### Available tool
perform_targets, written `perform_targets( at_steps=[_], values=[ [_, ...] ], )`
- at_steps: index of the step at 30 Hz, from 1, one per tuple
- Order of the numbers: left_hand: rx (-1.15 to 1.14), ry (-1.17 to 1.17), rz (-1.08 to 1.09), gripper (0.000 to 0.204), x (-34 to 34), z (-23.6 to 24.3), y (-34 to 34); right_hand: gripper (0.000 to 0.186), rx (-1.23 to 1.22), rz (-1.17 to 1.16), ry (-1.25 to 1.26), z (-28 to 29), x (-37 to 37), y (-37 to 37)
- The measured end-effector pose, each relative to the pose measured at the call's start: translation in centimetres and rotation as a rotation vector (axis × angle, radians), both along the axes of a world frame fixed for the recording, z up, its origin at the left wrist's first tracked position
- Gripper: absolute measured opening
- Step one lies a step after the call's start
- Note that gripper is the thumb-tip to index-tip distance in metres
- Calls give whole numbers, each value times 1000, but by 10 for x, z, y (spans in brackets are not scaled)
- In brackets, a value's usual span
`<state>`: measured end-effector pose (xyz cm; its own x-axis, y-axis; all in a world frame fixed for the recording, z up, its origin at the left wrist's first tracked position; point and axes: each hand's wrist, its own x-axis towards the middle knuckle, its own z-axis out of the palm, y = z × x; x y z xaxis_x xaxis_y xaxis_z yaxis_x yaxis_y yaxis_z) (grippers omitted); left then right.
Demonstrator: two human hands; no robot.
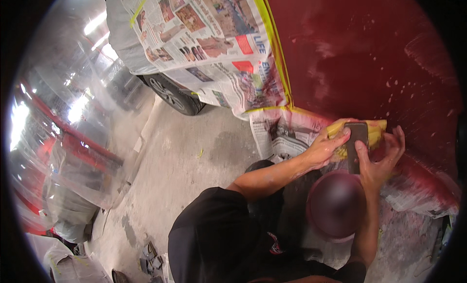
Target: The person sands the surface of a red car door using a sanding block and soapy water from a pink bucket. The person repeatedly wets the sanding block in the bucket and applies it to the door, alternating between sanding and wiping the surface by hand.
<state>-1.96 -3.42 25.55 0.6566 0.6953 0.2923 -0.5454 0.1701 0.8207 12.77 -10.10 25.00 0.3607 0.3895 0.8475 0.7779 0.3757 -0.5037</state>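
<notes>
A dark grey rectangular piece of sandpaper (358, 149) lies against a yellow sponge (376, 130), both held in front of the dark red painted panel (350, 54). My left hand (332, 146) grips the sponge from the left, its thumb near the sandpaper's edge. From the right, the thumb of my right hand (378, 167) presses on the sandpaper, with several fingers extended past the sponge. What the hidden fingertips touch behind them cannot be seen. Below both hands stands a round maroon bucket (311, 212); its inside is dark and blurred.
Newspaper (219, 64) edged with yellow masking tape (279, 54) covers the vehicle beside the red panel. A wheel (170, 93) shows under it. Clear plastic sheeting (73, 117) hangs at the left. Small dark scraps (152, 257) lie on the concrete floor (194, 156).
</notes>
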Motion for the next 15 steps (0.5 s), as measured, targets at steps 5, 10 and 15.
perform_targets(
  at_steps=[5, 10, 15],
  values=[
    [-257, -135, -122, 36, -4, 9, 2, 87, -310, 1026, 717, 30, 19, -16],
    [-154, -5, 75, 38, 9, 3, -4, 74, -449, 754, 379, 45, 21, -34],
    [-67, -23, 318, 29, 20, -10, -2, 40, -439, 253, -230, 32, 2, -30]
  ],
)
